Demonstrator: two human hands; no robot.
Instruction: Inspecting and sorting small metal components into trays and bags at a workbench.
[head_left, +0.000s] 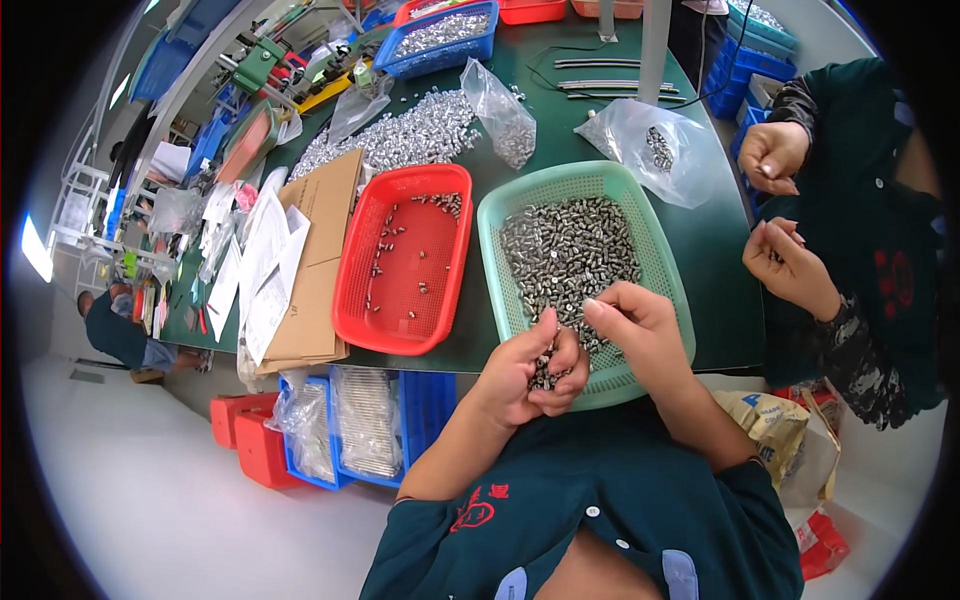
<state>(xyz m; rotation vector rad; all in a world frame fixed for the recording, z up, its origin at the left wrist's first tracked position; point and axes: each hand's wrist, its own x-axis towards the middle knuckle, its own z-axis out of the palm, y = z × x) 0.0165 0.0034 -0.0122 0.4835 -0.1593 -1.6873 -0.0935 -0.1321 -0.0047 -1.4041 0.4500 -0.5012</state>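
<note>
Over the near end of a pale green plastic basket [492,245], my left hand [535,372] is curled around a handful of small metal fittings [548,375]. My right hand [635,328] hovers just to its right, thumb and fingertips pinched together; whatever sits between them is too small to make out. Beneath both hands, the basket holds a thick layer of small cylindrical metal fittings [570,245]. Left of it stands a red plastic basket [400,265] with a few of the same pieces scattered on its bottom and a cluster in its far right corner.
Flattened cardboard [318,270] and papers [270,260] lie left of the red basket. Beyond are a heap of silvery parts [420,130], a blue basket [435,45] and plastic bags [500,120]. A co-worker's hands [790,265] are at the right. Blue bins [425,420] stand below the table edge.
</note>
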